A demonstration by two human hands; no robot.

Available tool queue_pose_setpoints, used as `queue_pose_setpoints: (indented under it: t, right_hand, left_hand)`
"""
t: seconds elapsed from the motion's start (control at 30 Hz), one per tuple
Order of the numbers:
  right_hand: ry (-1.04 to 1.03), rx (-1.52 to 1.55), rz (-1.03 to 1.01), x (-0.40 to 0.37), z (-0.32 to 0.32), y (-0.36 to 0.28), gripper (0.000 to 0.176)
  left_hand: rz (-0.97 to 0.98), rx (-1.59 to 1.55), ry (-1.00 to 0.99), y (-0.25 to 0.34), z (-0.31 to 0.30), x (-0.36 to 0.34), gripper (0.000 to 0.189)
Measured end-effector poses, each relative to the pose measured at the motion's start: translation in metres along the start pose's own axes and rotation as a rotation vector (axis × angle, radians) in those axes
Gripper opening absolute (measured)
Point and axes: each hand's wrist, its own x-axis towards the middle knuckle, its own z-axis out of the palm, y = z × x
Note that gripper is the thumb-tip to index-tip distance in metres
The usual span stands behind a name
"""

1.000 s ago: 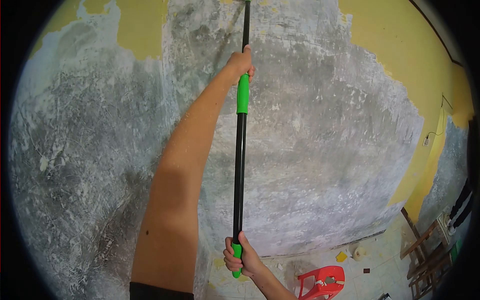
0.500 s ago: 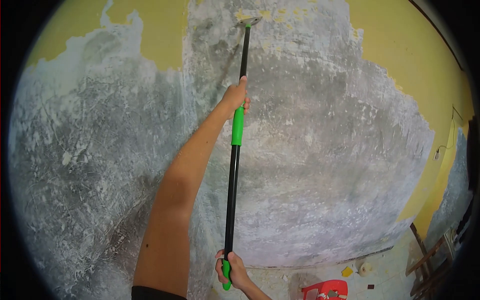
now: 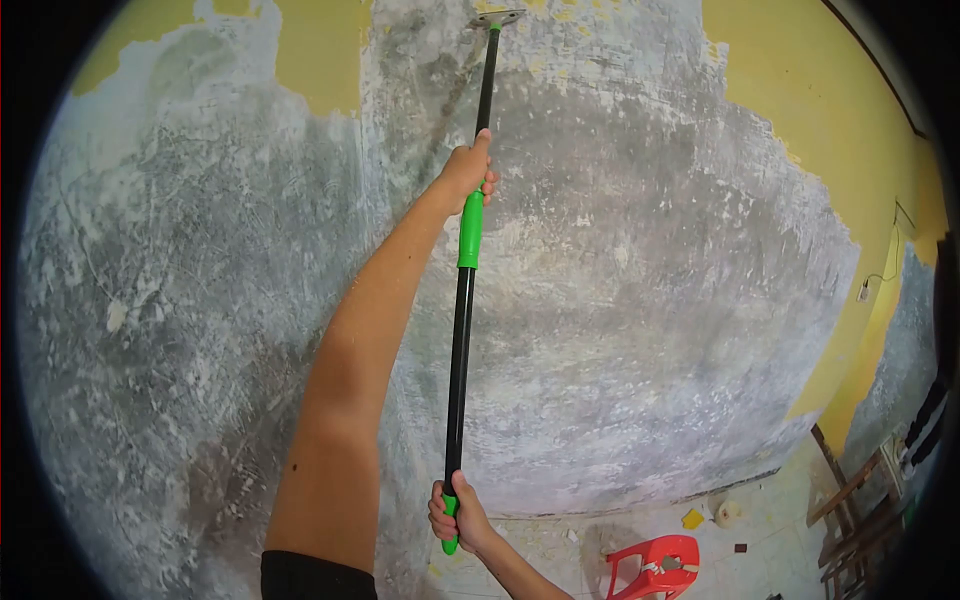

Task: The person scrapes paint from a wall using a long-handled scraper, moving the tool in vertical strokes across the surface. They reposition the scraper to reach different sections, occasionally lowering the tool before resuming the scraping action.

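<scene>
A long-handled scraper with a black pole and green grips slants up across the view. Its metal blade head lies against the wall near the top, beside small flecks of yellow paint. My left hand is wrapped round the pole just above the middle green grip, arm stretched upward. Lower down, my right hand closes round the green end grip. The wall is mostly bare, mottled grey plaster, with yellow paint left at the upper left and along the right side.
A red plastic stool stands on the tiled floor at the bottom right, with something pale on its seat. Beyond it lie a yellow piece and a round whitish object. Wooden furniture and a cabled wall socket are at the right.
The view has tilted down a little, so wall, scraper, hands and stool all sit higher in it. Both hands keep their hold, and the blade stays at about the same wall spot.
</scene>
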Motion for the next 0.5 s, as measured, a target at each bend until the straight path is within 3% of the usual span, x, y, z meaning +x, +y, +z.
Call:
queue_pose_setpoints:
  t: [0.5]
  right_hand:
    - [0.099, -0.072, -0.056, 0.068, 0.002, 0.01, 0.066]
  left_hand:
    - [0.041, 0.001, -0.053, -0.009, -0.022, 0.026, 0.054]
